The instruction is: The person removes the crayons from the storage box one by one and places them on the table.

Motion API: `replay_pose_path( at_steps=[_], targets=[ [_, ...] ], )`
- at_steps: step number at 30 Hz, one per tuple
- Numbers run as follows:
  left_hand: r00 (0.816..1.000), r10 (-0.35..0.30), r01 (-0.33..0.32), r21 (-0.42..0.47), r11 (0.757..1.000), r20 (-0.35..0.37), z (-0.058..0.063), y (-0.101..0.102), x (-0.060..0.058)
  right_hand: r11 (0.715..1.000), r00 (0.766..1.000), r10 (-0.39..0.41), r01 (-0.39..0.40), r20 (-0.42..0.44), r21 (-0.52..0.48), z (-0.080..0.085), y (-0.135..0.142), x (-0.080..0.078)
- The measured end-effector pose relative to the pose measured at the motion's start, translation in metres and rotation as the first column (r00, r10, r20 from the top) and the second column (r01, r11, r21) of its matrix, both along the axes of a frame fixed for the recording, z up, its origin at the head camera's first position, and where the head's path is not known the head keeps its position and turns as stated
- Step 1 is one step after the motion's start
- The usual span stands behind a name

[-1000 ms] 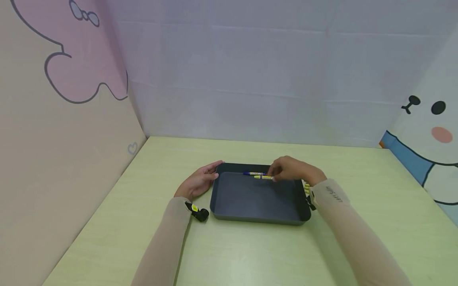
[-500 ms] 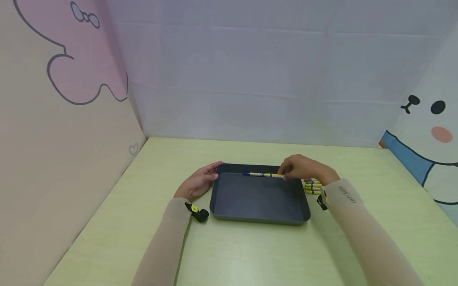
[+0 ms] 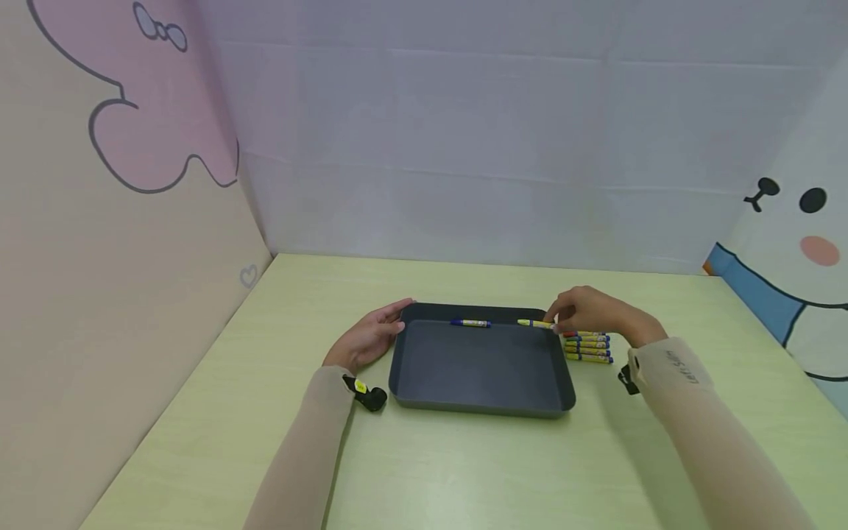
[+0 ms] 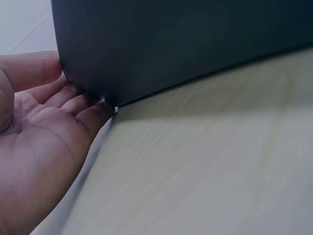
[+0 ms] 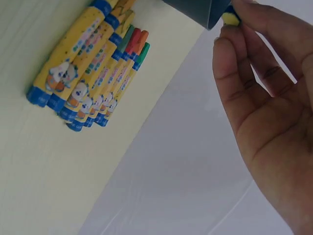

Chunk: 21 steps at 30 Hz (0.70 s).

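Observation:
A dark grey tray (image 3: 480, 368) stands on the table. My left hand (image 3: 364, 338) holds it by the far left corner, with the thumb at the rim and the other fingers against the outer wall in the left wrist view. A dark blue crayon (image 3: 472, 323) lies inside along the far wall. Over the far right corner, my right hand (image 3: 586, 309) pinches a yellow crayon (image 3: 535, 323) by one end, its tip pointing left. In the right wrist view, only a small end of that crayon (image 5: 231, 18) shows between thumb and fingers, beside the tray's corner.
Several crayons (image 5: 90, 71) in yellow wrappers lie side by side on the table (image 3: 464, 471), just right of the tray. White cloth (image 3: 424, 147) hangs behind the table, and printed panels flank it left and right.
My right hand has slid right along the tray's far side, carrying the yellow crayon away from the dark blue one. The crayons right of the tray have come into view. My left hand stays put.

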State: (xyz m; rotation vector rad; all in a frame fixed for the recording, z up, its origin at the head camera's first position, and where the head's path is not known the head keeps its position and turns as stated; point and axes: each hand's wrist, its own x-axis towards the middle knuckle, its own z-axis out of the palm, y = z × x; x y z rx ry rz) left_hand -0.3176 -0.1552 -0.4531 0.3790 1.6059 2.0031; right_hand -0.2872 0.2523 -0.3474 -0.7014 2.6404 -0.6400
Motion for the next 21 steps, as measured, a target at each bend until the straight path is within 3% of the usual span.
replay_pose_path(
  at_steps=[21],
  targets=[
    [1.0,-0.008,0.008,0.021,1.0,0.008,-0.001,0.0,-0.001,0.999,0.998,-0.052,0.052,0.027,0.007,-0.004,0.047,0.013]
  ],
)
